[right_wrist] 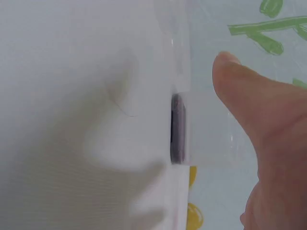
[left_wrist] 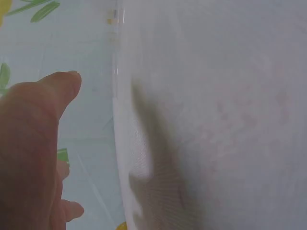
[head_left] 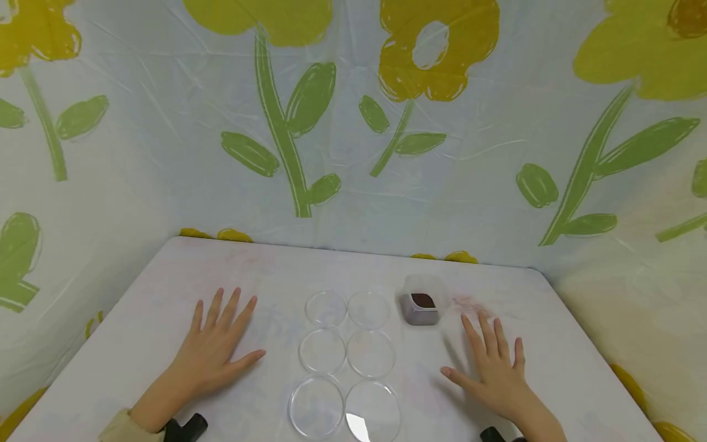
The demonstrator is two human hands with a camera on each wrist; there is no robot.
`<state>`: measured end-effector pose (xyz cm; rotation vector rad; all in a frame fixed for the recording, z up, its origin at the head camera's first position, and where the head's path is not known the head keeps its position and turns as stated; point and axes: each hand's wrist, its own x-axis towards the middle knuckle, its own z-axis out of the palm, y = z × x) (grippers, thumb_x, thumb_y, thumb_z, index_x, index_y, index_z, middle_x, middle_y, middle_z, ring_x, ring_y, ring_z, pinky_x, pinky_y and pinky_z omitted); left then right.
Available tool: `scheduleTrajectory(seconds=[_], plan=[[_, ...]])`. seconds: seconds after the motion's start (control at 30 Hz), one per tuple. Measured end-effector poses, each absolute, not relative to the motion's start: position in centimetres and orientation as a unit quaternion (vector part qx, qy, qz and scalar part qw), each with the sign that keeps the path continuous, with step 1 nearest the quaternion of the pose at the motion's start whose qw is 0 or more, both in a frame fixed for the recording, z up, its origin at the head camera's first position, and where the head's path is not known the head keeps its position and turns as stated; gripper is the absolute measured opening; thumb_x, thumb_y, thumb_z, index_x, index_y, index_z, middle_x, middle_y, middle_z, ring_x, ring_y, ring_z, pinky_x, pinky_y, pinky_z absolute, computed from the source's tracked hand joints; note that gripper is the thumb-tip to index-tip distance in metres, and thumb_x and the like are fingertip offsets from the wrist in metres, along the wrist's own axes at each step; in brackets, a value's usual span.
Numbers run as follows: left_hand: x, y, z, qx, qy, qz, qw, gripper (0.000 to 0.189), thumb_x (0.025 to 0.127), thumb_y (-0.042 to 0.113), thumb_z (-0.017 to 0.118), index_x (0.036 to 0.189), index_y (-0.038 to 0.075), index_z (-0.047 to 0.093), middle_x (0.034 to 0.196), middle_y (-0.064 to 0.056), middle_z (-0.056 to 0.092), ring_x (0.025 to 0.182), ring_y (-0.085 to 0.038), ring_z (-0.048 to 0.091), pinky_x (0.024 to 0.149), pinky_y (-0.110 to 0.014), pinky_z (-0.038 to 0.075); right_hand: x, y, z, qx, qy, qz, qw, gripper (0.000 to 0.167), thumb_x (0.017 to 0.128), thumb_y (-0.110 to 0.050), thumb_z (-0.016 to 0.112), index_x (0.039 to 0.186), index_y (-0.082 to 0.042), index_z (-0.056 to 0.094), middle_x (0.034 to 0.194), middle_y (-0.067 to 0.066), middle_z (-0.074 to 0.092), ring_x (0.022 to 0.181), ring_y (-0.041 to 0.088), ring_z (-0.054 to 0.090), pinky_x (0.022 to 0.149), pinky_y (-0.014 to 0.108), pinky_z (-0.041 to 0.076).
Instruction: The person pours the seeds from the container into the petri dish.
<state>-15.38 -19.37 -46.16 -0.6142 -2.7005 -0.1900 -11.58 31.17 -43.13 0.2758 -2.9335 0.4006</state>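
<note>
In the head view my left hand (head_left: pixel 212 350) is held palm down at the left of the white table, fingers spread, with nothing in it. Its thumb (left_wrist: pixel 57 91) and shadow show in the left wrist view. My right hand (head_left: pixel 497 374) is spread likewise on the other side, also holding nothing. Between the hands lie several clear round dishes (head_left: pixel 316 408) in two columns, with nothing visible in them. Beyond the right fingertips stands a small clear container (head_left: pixel 421 315) with dark reddish-brown contents, its transparent lid (head_left: pixel 424 284) standing up behind it.
The white table (head_left: pixel 265 264) has rounded far corners and faint pinkish stains, stronger near the container. A sheet (head_left: pixel 353 202) printed with yellow flowers and green leaves hangs behind the table and along both sides.
</note>
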Motion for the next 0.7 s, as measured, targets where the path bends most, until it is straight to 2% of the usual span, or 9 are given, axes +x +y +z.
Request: scheduleTrajectory(seconds=[0.17,0.37,0.6,0.7], plan=[[-15.9,-19.0,-45.9,-0.223,-0.958,-0.069,0.164,0.091,0.089,0.069,0.053,0.157,0.015,0.028,0.161,-0.02,0.021,0.147,-0.047,0.011,0.111,-0.07,0.012,-12.2,31.2,-42.2,0.091,-0.983,0.146,0.069,0.101,0.087,-0.058,0.065,0.16,-0.025,0.004,0.165,0.015,-0.005,0.149,0.041,-0.01,0.107,0.071,-0.015],[-16.7,-18.6,-45.4,-0.224,-0.96,-0.101,0.132,0.088,0.092,0.066,0.051,0.158,0.014,0.025,0.162,-0.02,0.02,0.147,-0.047,0.011,0.111,-0.07,0.013,-13.9,31.2,-41.2,0.095,-0.974,0.192,0.066,0.102,0.089,-0.053,0.066,0.16,-0.026,-0.002,0.165,0.016,-0.004,0.148,0.044,-0.007,0.106,0.071,-0.016],[-18.6,-17.6,-45.0,-0.225,-0.952,-0.187,0.09,0.084,0.096,0.063,0.049,0.16,0.017,0.018,0.162,-0.019,0.02,0.147,-0.046,0.013,0.113,-0.069,0.013,-17.1,31.5,-41.5,0.116,-0.939,0.308,0.1,0.094,0.092,-0.035,0.066,0.159,-0.011,0.004,0.161,0.025,0.005,0.145,0.051,0.005,0.105,0.076,-0.008],[-19.7,-17.1,-45.1,-0.23,-0.944,-0.223,0.075,0.081,0.098,0.061,0.046,0.16,0.018,0.016,0.162,-0.019,0.021,0.147,-0.044,0.014,0.114,-0.066,0.013,-18.6,31.4,-41.8,0.106,-0.9,0.413,0.088,0.084,0.099,-0.028,0.058,0.159,-0.008,0.002,0.161,0.028,0.007,0.146,0.049,0.007,0.11,0.073,0.0]])
